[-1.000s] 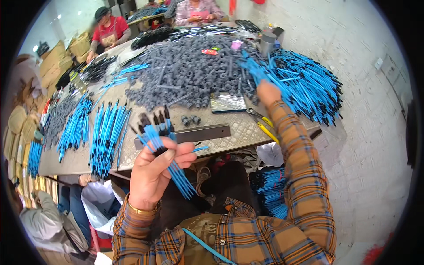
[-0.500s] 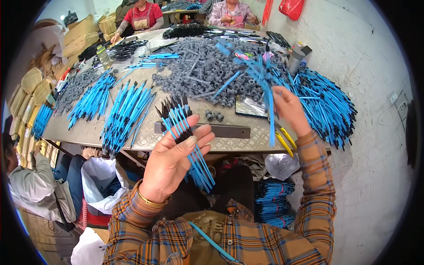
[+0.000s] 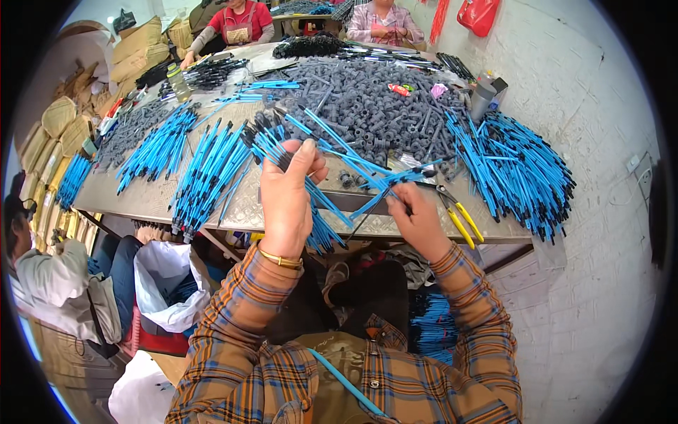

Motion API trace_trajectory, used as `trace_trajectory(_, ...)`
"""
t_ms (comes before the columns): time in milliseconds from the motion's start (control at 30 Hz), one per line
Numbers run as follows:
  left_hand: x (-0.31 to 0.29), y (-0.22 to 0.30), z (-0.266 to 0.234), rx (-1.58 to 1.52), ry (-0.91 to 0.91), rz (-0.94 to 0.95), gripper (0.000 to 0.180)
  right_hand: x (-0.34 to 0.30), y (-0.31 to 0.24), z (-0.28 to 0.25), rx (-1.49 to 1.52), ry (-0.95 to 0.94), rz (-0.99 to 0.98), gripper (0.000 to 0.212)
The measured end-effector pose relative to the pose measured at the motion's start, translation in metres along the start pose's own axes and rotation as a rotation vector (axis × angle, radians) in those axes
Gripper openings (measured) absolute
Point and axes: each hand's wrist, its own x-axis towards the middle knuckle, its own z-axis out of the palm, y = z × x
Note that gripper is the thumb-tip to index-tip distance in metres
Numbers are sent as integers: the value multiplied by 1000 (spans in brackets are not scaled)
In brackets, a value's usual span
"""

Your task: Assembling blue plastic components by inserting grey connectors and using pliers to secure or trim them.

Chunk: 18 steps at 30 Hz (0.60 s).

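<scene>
Pale wall (image 3: pixel 586 141) runs down the right side of the workroom, beside one broad tabletop (image 3: pixel 141 206). Three other people are in view: two across the tabletop, one in a red top (image 3: pixel 244 25) and one in a pinkish top (image 3: pixel 385 28), plus one in a light jacket (image 3: pixel 53 275) at lower left. One heap of grey fittings (image 3: pixel 353 106) covers the middle, its pieces too many to count; one heap of blue sticks (image 3: pixel 522 169) lies to the right, also past counting. Three batches (image 3: pixel 212 166) of similar sticks lie on the left, and one white bag (image 3: pixel 169 311) stands below that edge.

Both hands are over the near edge. The left hand (image 3: pixel 286 201) has its thumb and fingers closed around a bundle (image 3: pixel 265 138), upper ends black. The right hand (image 3: pixel 418 219) pinches several loose sticks (image 3: pixel 371 173), which cross in the space between the hands; the overlap hides their exact number. Half a second ago that hand was raised farther right, well apart from the left; it has since come in beside it, so the two lots are probably now close enough to be handled together.

One pair of yellow-handled pliers (image 3: pixel 460 222) lies just right of that hand. Smallest is one red packet (image 3: pixel 401 90) on the grey heap.
</scene>
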Motion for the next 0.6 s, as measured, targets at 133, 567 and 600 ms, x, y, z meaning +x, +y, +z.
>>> trace_trajectory(133, 6, -3, 2, 98, 106, 51, 24, -9, 0, 11, -133, 76, -166, 17)
trace_trajectory(567, -1, -10, 12, -36, 92, 119, 15, -12, -18, 36, -22, 108, -136, 32)
trace_trajectory(600, -3, -11, 12, -95, 57, 165, 14, -11, -17, 40, -110, 93, -258, 31)
